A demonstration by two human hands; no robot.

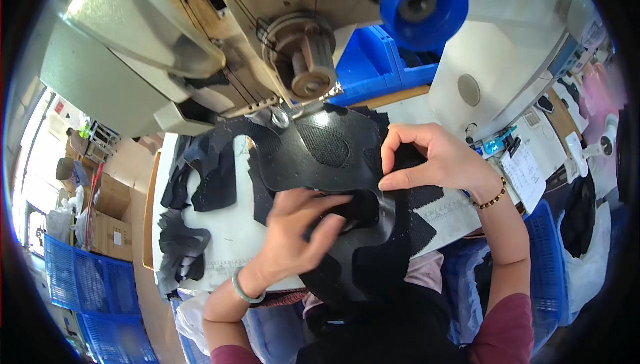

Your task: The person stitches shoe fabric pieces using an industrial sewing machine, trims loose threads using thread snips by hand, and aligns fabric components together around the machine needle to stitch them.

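A black shoe-upper piece with a perforated oval patch lies under the needle area of a sewing machine, its upper edge by the metal presser foot. My right hand pinches the right edge of this piece between thumb and forefinger. Over its lower part is my left hand, fingers spread and slightly blurred, with nothing visible between them. More black upper material, zigzag-cut at its edge, hangs toward my lap. Which layers are joined I cannot tell.
Black cut pieces lie at the table's left side. Blue bins stand behind the machine. A blue handwheel-like cup hangs above. Papers and pens lie at right. Blue crates and cardboard boxes stand on the floor at left.
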